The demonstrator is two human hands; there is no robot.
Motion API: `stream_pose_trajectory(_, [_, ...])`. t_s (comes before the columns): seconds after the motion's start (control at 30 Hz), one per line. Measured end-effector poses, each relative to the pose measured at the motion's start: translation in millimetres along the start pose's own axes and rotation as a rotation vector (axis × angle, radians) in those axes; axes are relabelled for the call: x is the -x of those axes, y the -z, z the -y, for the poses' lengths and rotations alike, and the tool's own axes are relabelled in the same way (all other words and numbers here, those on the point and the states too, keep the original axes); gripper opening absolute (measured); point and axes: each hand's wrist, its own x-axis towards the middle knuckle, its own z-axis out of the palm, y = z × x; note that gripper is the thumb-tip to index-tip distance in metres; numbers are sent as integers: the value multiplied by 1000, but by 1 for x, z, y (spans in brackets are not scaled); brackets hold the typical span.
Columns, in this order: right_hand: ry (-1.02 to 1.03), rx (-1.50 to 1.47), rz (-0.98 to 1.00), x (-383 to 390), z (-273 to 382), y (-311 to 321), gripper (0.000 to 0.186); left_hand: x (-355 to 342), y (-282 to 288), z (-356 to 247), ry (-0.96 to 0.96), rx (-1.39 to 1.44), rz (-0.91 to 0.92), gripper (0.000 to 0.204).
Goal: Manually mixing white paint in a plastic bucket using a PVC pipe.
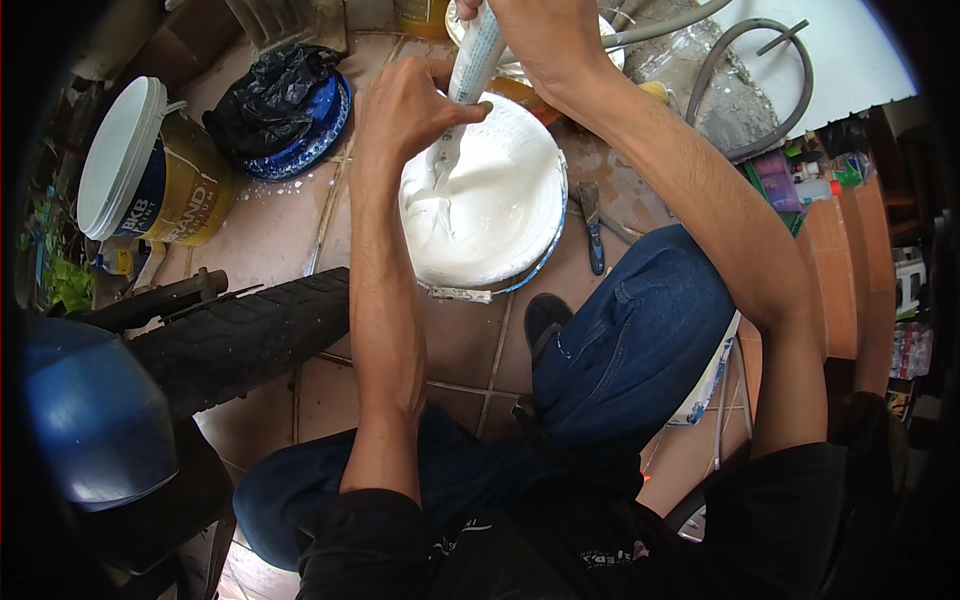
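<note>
the left hand (405, 105) has its grip closed round the white tube (478, 60), seemingly to steady it over the bucket (563, 200) of white paste (505, 205). the right hand (550, 45) is at the far end; its grip, partly cut off, i cannot tell. a scraper (594, 230) lies right.

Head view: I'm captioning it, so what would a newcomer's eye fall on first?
First comes the bucket of creamy white stuff, upper middle, with the left hand and right hand on a pale tube slanting over it. Next come the black tyre and glossy blue rounded part, lower left.
</note>
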Motion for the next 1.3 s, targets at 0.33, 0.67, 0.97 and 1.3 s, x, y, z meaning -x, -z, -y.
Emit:
stream_pose_trajectory(0.33, [238, 174, -35, 6, 2, -4, 25, -6, -48, -10, -85, -35, -395, 46])
stream_pose_trajectory(0.67, [205, 246, 82, 9, 10, -13, 27, -17, -42, 18, -303, 123, -122, 52])
stream_pose_trajectory(0.97, [2, 152, 53, 10, 14, -12, 30, -5, -5, 10, -151, 80, 267, 56])
stream_pose_trajectory(1.3, [56, 120, -63, -1, 5, 0, 30, -5, -16, -3, -49, 119, -138, 42])
